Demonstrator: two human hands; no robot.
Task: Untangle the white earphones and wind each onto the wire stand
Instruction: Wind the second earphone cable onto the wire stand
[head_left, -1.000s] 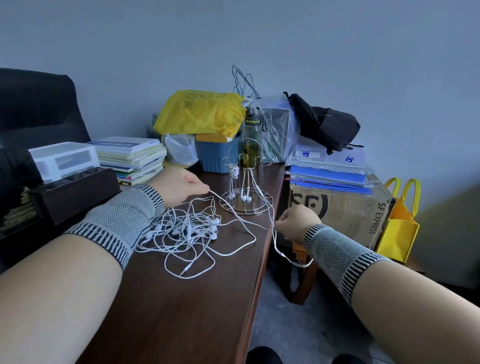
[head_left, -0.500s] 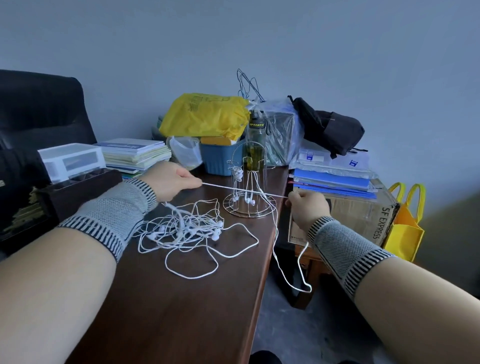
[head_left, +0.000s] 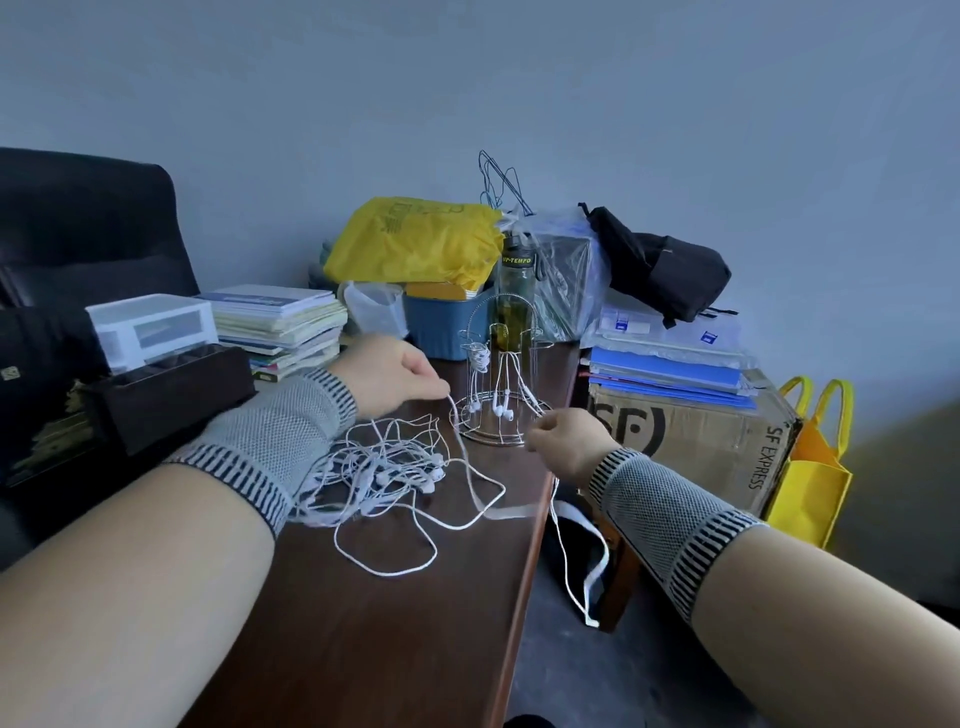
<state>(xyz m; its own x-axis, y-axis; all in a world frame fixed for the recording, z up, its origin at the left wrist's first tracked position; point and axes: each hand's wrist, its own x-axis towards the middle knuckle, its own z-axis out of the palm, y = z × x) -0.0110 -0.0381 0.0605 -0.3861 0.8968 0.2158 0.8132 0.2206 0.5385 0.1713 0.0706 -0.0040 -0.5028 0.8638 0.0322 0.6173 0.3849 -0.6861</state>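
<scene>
A tangle of white earphones (head_left: 387, 470) lies on the dark wooden desk (head_left: 363, 639), in front of the wire stand (head_left: 498, 384). Several earbuds hang inside the stand and one cable is wound on its left arm. My left hand (head_left: 387, 376) pinches a white cable just left of the stand. My right hand (head_left: 563, 441) pinches the same cable near the stand's base at the desk's right edge. The cable's free end (head_left: 576, 582) hangs off the desk toward the floor.
Behind the stand are a green bottle (head_left: 516, 301), a blue tub (head_left: 447, 325) and a yellow bag (head_left: 415, 241). Stacked books (head_left: 280, 327) and a dark box (head_left: 166, 395) sit at the left. A cardboard carton (head_left: 696, 441) with blue folders stands right of the desk.
The cable was stretched taut between both hands half a second ago; now it hangs slack. My right hand has moved down and left toward the stand's base.
</scene>
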